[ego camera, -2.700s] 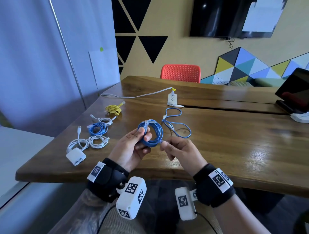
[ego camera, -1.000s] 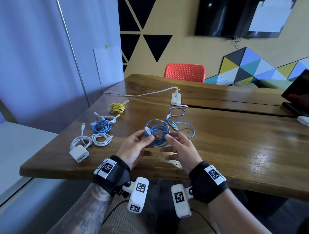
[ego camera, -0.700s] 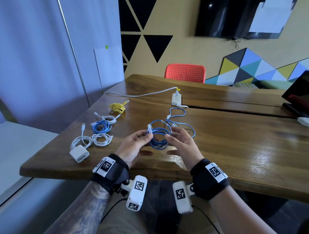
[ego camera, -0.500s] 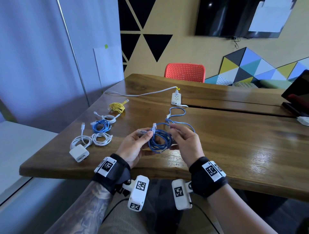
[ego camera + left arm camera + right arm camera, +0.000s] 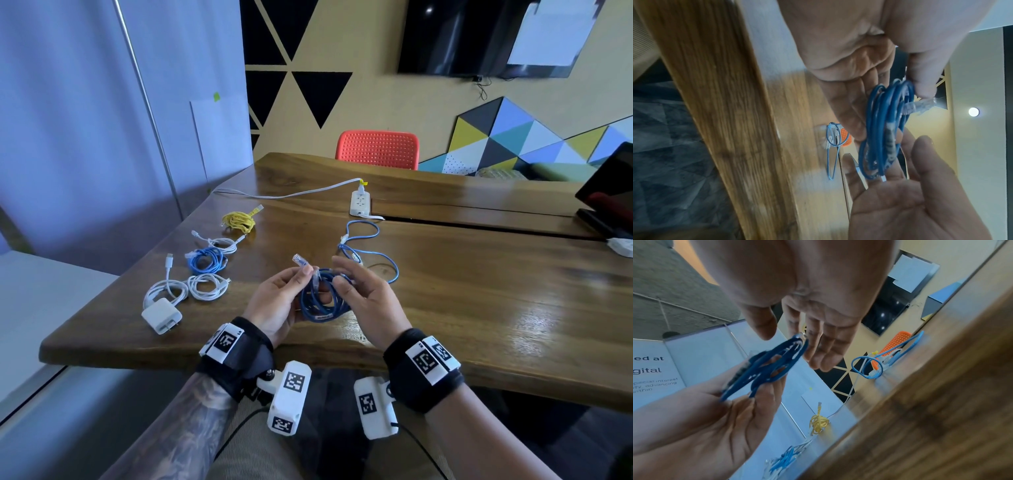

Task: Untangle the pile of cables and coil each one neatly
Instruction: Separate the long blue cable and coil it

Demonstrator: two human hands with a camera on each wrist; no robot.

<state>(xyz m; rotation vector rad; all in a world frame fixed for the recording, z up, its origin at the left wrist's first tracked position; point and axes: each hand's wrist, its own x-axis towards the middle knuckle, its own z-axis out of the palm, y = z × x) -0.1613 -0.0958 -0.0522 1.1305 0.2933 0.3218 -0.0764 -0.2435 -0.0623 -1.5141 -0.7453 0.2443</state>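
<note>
1. The dark blue cable coil [image 5: 320,301] is held above the near edge of the desk [image 5: 479,291].
2. The left hand [image 5: 277,301] pinches the coil, fingers [image 5: 301,272] clenched beside a clear plug.
3. The right hand [image 5: 363,301] touches the coil's far side, fingers released.
4. A loose light blue cable [image 5: 371,250] lies beyond.
5. Coiled cables, including a yellow cable [image 5: 239,221], lie left.

Head camera looking forward and down over the table [image 5: 479,308] from above, wrist cameras looking close along each palm from below, rolled sideways, all three sharing the blue coil [image 5: 320,301] [image 5: 881,134] [image 5: 764,368] between both hands.
</note>
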